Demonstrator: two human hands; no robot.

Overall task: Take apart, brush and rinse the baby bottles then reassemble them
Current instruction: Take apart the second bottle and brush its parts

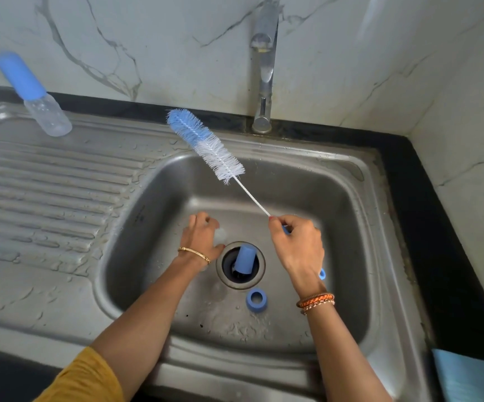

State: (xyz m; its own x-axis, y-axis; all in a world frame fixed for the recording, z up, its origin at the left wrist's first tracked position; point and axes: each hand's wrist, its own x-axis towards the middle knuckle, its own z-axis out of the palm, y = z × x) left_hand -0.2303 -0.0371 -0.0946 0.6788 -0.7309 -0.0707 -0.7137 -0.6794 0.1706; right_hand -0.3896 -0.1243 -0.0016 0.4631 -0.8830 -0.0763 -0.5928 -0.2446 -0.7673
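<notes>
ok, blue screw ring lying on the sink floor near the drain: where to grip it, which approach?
Probably from straight above. The blue ring lies flat on the sink floor with its centre hole facing up, so pinch across its outer wall, or put one finger in the hole and the thumb outside. It sits apart from the blue cap in the drain, between both forearms, so either hand has room.

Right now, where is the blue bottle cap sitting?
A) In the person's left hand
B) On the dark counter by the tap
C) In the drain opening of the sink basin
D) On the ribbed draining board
C: the blue cap stands tilted in the round drain opening at the bottom of the sink basin, between the left hand and the right hand, which grips the bottle brush.
</notes>
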